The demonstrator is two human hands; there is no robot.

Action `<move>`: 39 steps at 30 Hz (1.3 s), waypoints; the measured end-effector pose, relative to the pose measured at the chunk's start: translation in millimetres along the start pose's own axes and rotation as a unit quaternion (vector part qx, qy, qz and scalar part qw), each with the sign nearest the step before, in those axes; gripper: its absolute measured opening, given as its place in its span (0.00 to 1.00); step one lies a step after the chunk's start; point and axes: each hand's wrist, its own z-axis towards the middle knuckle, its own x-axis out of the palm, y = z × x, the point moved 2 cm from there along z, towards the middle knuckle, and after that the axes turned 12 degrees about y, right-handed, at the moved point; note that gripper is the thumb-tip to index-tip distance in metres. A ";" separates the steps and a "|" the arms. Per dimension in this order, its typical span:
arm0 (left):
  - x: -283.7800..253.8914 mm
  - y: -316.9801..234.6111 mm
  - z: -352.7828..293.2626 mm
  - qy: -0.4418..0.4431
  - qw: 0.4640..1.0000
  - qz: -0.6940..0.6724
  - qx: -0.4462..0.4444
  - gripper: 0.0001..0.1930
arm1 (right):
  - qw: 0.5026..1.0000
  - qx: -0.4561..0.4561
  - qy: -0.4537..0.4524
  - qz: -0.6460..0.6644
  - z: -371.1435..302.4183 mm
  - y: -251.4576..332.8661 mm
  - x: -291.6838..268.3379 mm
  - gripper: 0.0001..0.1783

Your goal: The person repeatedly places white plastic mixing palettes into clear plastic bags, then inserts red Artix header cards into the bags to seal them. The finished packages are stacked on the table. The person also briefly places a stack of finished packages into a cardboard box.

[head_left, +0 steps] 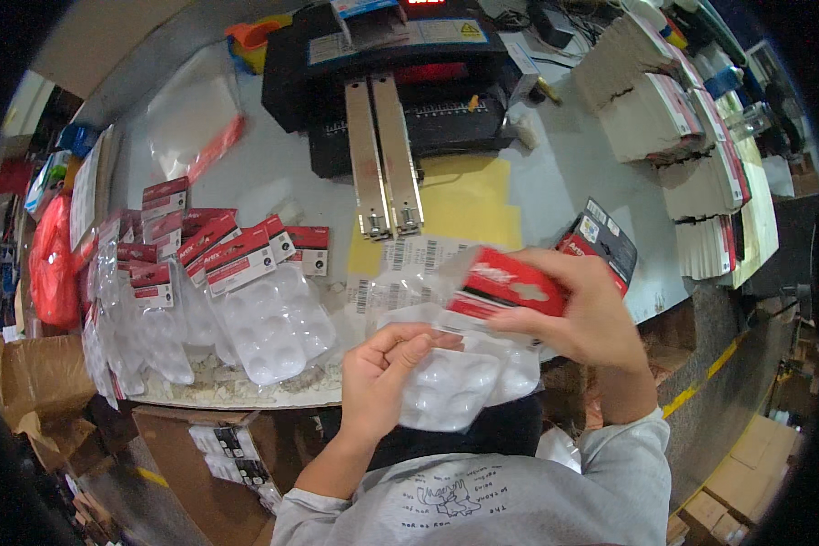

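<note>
The landmark is a bulky black machine [291, 96] with a hard, boxy casing, standing on a smooth pale grey counter [573, 173]; two long, flat metal bars [366, 155] run down from its front, parallel and dull-surfaced. Well below the machine, at the counter's near edge, is a white plastic palette with rounded wells in a glossy clear bag [446, 387]. The left hand [382, 364] grasps the upper edge of that film between thumb and bent fingers. The right hand [578, 305], slightly blurred, grips a folded red, black and white cardboard header [510, 289] with a shaped hole; it sits just above the palette, though whether card and bag are joined cannot be told.

Between the machine and the hands lie thin white label sheets printed with barcodes [409, 259], partly covering flat yellow sheets [473, 196]. Below and left of the machine, bagged white palettes with red-topped cards [278, 323] overlap in a loose, shiny heap. Directly left of it, clear film bags with a red band [196, 123] lie flat. To its right stand thick, tightly packed stacks of card [610, 68], their edges rough and pale. Below and right of the machine, a dark printed packet [614, 241] leans behind the right hand.
</note>
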 end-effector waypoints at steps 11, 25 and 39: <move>-17.3 -0.3 -6.4 -0.115 0.978 0.170 0.032 0.08 | 0.986 0.063 0.154 0.007 37.2 1.8 31.0 0.17; -34.7 8.2 -5.0 -0.254 0.950 0.135 0.119 0.13 | 0.972 0.123 0.176 0.098 36.7 -32.5 31.5 0.18; -41.6 17.7 -4.9 -0.234 0.953 0.176 0.082 0.15 | 0.940 0.147 0.184 0.246 23.9 -37.8 50.5 0.13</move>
